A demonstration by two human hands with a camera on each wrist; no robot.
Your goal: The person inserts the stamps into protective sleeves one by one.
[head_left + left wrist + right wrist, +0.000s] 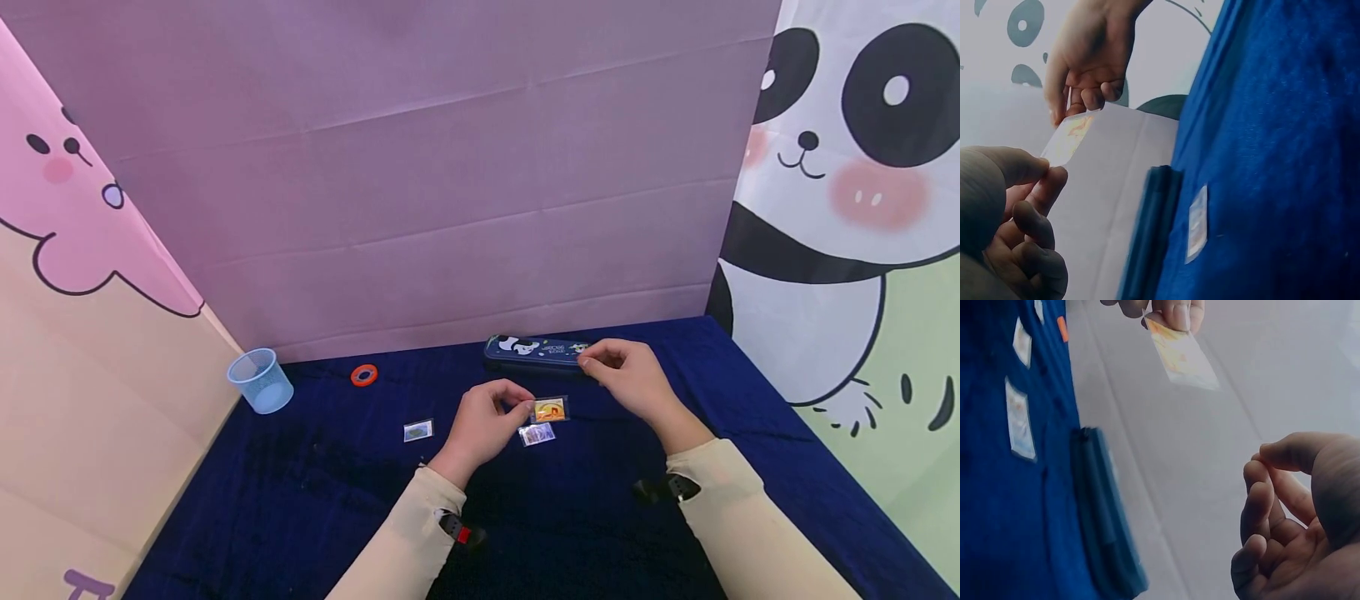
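Observation:
My left hand (483, 425) pinches a small orange-yellow picture card (550, 409) in a clear sleeve between thumb and forefinger. The card (1182, 353) is raised off the cloth in the right wrist view. My right hand (626, 375) is apart from it, in front of the pencil case's right end. Its thumb and forefinger tips meet (1263, 453) and its other fingers curl, with nothing visible between them. Below the raised card lies a purplish card (537, 434), and left of my left hand lies a greenish card (418, 430).
A dark blue pencil case (525, 351) with panda pictures stands at the back of the blue cloth (337, 517). An orange-red ring (364, 375) lies further left, near a light blue mesh cup (260, 381). Another card (1039, 309) shows at the right wrist view's top edge.

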